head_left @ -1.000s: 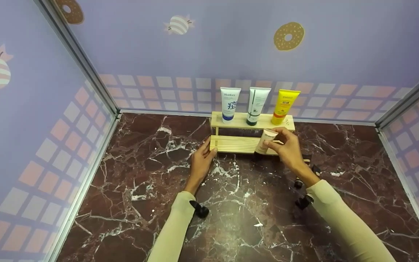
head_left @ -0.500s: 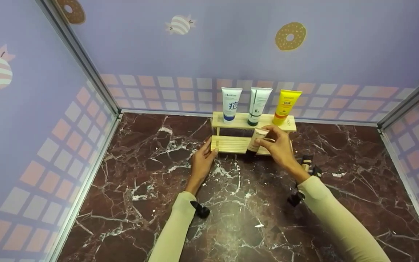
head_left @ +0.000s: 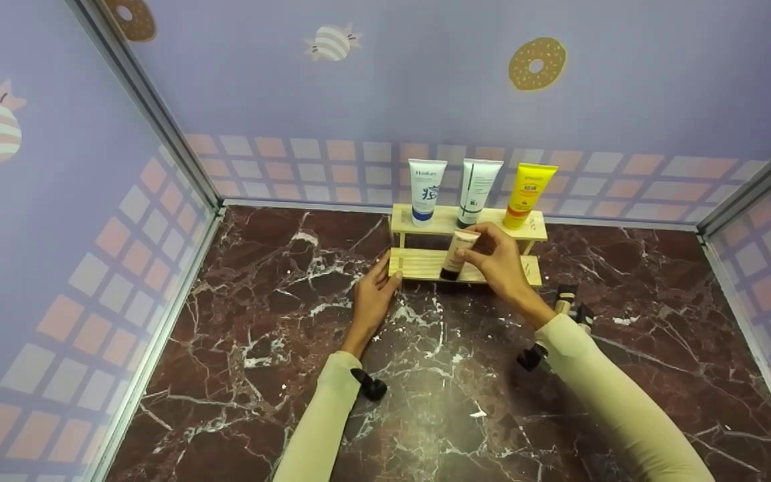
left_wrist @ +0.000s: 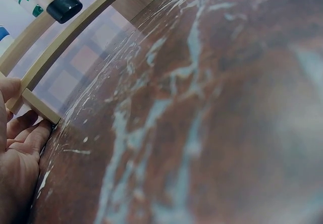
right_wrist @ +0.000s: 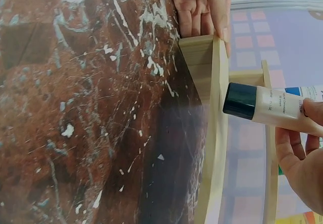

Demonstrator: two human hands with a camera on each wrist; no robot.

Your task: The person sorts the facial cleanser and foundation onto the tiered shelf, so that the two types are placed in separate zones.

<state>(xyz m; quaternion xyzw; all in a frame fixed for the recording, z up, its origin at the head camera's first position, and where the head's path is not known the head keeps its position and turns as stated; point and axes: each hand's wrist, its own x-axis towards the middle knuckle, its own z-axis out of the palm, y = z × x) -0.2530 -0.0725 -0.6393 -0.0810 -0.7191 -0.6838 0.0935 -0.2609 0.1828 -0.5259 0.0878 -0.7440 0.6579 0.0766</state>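
A two-tier wooden rack (head_left: 419, 262) stands against the back wall. My left hand (head_left: 371, 298) grips its left end, thumb on the lower shelf and fingers at the end panel, as the left wrist view shows. My right hand (head_left: 500, 264) pinches a small beige cosmetic tube (head_left: 459, 254) between thumb and fingers. The tube is tilted, its black cap (right_wrist: 239, 101) pointing down at the lower shelf; whether the cap touches the wood I cannot tell. On the upper shelf stand a white-and-blue tube (head_left: 427, 191), a white-and-green tube (head_left: 479, 191) and a yellow tube (head_left: 531, 194).
Small beige bottles with black caps (head_left: 565, 299) lie on the marble-patterned table (head_left: 278, 375), right of the rack, partly hidden by the right sleeve (head_left: 616, 395). Patterned panels close off the left, back (head_left: 292, 100) and right sides.
My right hand has carried the beige tube leftward along the front of the lower shelf, and its cap now appears over the shelf. My left hand has stayed on the rack.
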